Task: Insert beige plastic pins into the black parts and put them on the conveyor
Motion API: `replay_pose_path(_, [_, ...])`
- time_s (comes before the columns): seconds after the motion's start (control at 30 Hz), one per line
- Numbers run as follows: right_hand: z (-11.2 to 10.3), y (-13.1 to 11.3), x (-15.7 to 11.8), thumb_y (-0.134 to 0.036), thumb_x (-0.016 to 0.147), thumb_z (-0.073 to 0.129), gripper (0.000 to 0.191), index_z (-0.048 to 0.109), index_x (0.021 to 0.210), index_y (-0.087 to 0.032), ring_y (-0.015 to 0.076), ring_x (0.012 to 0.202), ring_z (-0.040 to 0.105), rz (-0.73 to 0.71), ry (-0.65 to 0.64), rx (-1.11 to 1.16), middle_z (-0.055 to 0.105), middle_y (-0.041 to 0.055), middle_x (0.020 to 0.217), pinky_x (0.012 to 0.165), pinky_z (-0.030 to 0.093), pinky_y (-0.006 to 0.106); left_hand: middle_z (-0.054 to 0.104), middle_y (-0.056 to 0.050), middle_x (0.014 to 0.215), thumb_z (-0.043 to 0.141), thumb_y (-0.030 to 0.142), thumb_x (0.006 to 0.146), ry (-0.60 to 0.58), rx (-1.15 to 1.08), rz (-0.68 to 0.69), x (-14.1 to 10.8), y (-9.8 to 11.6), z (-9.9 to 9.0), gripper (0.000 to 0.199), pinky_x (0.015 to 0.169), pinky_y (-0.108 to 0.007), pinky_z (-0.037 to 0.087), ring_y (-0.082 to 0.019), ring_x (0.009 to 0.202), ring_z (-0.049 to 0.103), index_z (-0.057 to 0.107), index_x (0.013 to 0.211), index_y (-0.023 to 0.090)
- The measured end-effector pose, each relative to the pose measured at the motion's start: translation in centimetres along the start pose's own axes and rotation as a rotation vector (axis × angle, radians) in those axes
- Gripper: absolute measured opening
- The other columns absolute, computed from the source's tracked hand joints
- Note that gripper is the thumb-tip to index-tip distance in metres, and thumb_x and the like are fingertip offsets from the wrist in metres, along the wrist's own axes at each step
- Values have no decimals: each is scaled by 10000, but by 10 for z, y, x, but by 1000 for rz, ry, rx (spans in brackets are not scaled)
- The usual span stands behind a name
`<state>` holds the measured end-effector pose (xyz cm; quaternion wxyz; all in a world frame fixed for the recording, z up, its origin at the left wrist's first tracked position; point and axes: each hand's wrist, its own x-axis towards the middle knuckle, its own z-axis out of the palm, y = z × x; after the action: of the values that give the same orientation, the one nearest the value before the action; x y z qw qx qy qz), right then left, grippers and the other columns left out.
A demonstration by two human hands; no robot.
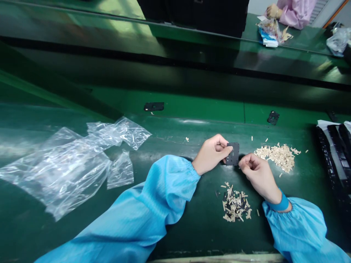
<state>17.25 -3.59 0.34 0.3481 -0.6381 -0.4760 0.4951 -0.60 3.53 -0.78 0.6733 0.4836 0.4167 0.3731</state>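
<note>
My left hand [212, 153] grips a small flat black plate [233, 155] with holes in it, thumb on its face. Close to the plate's lower right corner, the fingers of my right hand [256, 171] are pinched together; whatever may be between them is too small to make out. To the right of the plate lies a heap of small beige pieces [282, 157]. Below my hands a looser pile of beige strips and dark bits [236, 204] is scattered on the green table [197, 233].
Clear plastic bags [68, 164] spread over the left side. Two similar black parts, one left [154, 106] and one right [273, 117], lie farther back. Black trays [334, 157] stand at the right edge. Across the bench, a person's hand [272, 11] rests near plastic bags [270, 31].
</note>
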Motion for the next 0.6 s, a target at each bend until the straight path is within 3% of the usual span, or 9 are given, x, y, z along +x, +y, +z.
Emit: replay_pose_path(0.6, [-5,1,-2,-448,786,761,318,579,742,-192,52,416,258,112,-72,272,364,-108,482,410,168,207,635,30,662,836,515,710,-40,-125,-27,-1,4,-1,470,535,-205,534,-100,567,632,528,790,169])
